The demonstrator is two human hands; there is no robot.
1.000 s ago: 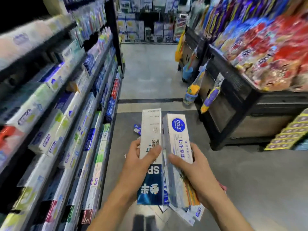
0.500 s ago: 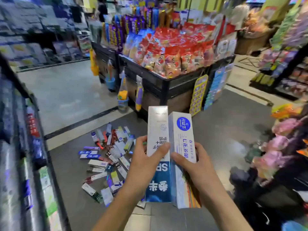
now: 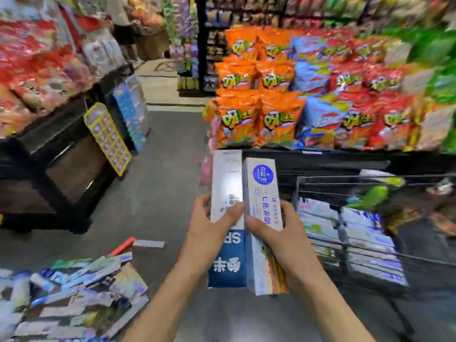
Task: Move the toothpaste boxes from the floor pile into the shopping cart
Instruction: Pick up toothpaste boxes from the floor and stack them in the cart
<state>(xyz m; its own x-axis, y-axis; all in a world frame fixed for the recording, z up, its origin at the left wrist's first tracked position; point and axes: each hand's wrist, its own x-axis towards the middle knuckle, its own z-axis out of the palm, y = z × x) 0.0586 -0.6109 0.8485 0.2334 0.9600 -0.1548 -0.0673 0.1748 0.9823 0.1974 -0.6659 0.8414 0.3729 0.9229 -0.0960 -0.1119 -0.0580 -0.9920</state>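
1. Dead centre of the view, two toothpaste boxes stand side by side, long ends pointing toward 12 o'clock, touching along their long edges.
2. On the left is the white-and-blue box (image 3: 227,218), white on top, dark blue at the bottom with large white characters.
3. The left hand (image 3: 209,233) grips it, thumb laid across its front face, fingers (image 3: 201,201) curled round its left edge.
4. On the right is the box with the blue round logo (image 3: 264,218), and behind it thin orange and yellow edges show at its lower right. More boxes stacked there, though how many I cannot tell.
5. The right hand (image 3: 283,233) holds that bundle, thumb pressed across the front, fingers wrapped round the right side.
6. Out at 3 o'clock, just beside the right hand, sits the shopping cart (image 3: 345,191), its dark wire rim in view, with pale boxes (image 3: 365,243) already lying flat inside it.
7. A green item (image 3: 377,196) lies at the cart's far side; too blurred to name.
8. Down at 8 o'clock, the floor pile (image 3: 74,292) of mixed toothpaste boxes spreads over the grey floor (image 3: 153,193), well apart from the cart.
9. A red box (image 3: 122,246) and a pale box (image 3: 148,243) lie loose at the pile's upper edge.
10. Up at 1 o'clock, a display of orange snack bags (image 3: 259,114) fills the stand behind the cart.
11. Over at 10 o'clock, a dark stand (image 3: 61,156) carries red packets, a yellow card strip (image 3: 107,138) leaning on its side.
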